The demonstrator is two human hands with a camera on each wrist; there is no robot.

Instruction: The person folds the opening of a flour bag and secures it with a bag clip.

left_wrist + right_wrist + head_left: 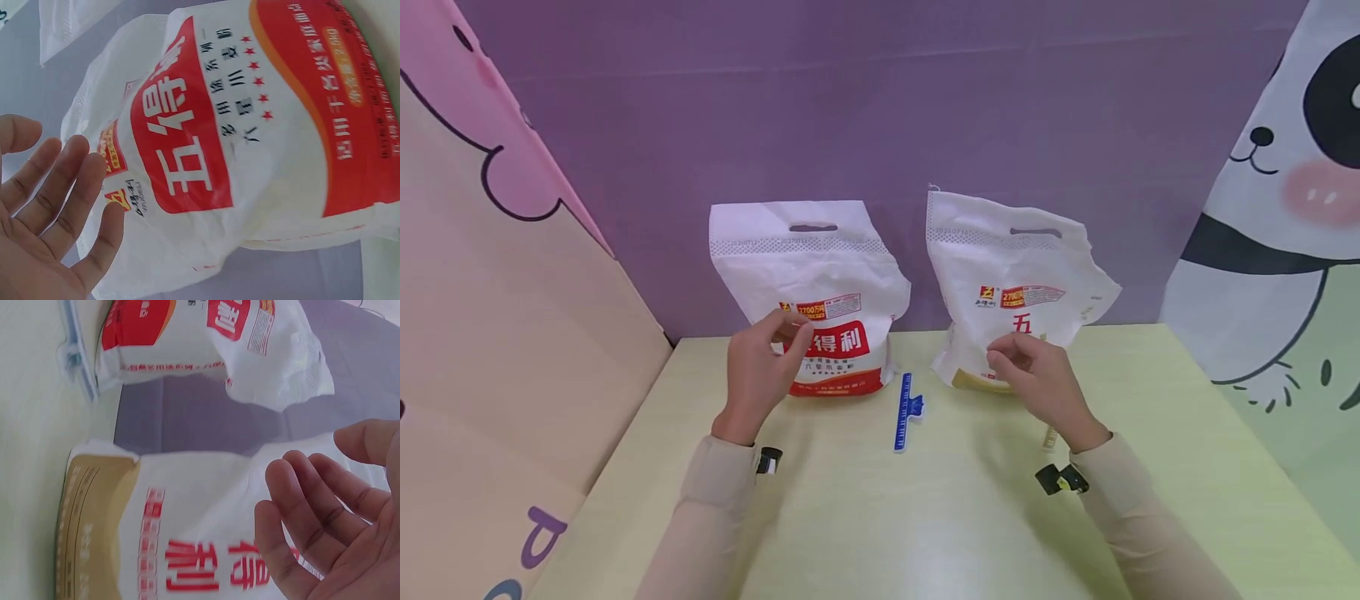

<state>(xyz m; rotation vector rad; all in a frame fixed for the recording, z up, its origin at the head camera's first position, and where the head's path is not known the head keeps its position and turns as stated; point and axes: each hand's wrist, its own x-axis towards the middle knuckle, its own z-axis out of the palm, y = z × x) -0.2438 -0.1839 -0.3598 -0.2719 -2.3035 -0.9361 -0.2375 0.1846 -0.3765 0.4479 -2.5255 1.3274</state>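
Two white flour bags with handle slots stand side by side. The left flour bag (820,271) has red printing, and the right flour bag (985,267) has red lettering with a gold lower band. My left hand (752,375) hovers before the left bag, its fingers loosely bent and holding nothing; the left wrist view shows these fingers (59,194) spread apart. In front of the right bag, my right hand (1045,379) is likewise relaxed and holds nothing. Between the bags lies a blue bag clip (904,412). A beige ruler-like strip (1050,438) is partly hidden beside my right wrist.
The bags stand at the back of a pale yellow table (910,517), against a purple backdrop (880,100). Cartoon-printed panels flank the table, with a panda panel (1262,308) on the right.
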